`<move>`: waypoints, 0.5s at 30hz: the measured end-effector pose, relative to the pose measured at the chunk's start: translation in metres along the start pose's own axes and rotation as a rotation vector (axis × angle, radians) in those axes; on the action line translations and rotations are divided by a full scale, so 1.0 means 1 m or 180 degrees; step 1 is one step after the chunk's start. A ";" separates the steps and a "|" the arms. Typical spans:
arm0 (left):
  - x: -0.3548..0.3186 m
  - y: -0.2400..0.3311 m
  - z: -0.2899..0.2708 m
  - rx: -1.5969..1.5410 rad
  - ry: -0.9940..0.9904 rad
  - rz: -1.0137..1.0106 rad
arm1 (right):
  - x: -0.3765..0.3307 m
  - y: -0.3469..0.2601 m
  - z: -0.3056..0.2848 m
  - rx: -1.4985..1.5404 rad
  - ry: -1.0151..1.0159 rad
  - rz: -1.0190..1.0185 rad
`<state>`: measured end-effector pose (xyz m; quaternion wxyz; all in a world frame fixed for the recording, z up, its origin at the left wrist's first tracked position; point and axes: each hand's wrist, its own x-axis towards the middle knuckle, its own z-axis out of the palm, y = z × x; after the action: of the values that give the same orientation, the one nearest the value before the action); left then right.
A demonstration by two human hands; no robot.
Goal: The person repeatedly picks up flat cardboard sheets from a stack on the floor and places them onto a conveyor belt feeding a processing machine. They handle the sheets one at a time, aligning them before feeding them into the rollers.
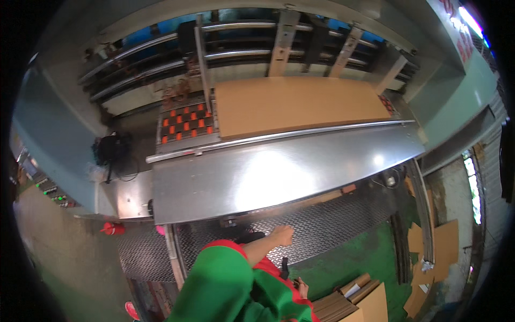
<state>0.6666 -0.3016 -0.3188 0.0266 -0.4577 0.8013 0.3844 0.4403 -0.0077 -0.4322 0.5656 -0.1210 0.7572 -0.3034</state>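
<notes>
My left hand reaches out of a green sleeve with a red cuff, above a diamond-plate metal step. Its fingers look curled in, and nothing shows in them. My right hand is low in the view, beside a stack of cardboard sheets; its fingers are small and partly hidden, so whether it grips anything is unclear. In front of me slopes a shiny metal feed table of a large machine. Behind the table's metal bar lies a flat brown cardboard sheet.
Orange rollers sit left of the sheet, below upright metal guides. The diamond-plate step runs under the table. Loose cardboard pieces lean at the right. A red object rests on the floor at the left.
</notes>
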 end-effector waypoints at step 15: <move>0.063 -0.087 -0.110 0.0050 -0.0259 -0.0780 | 0.039 -0.087 0.034 -0.0045 0.0407 0.0550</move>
<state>0.7301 -0.4420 -0.3176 0.1094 -0.5360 0.7406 0.3902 0.4449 -0.1078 -0.4169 0.5393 -0.0397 0.8015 -0.2553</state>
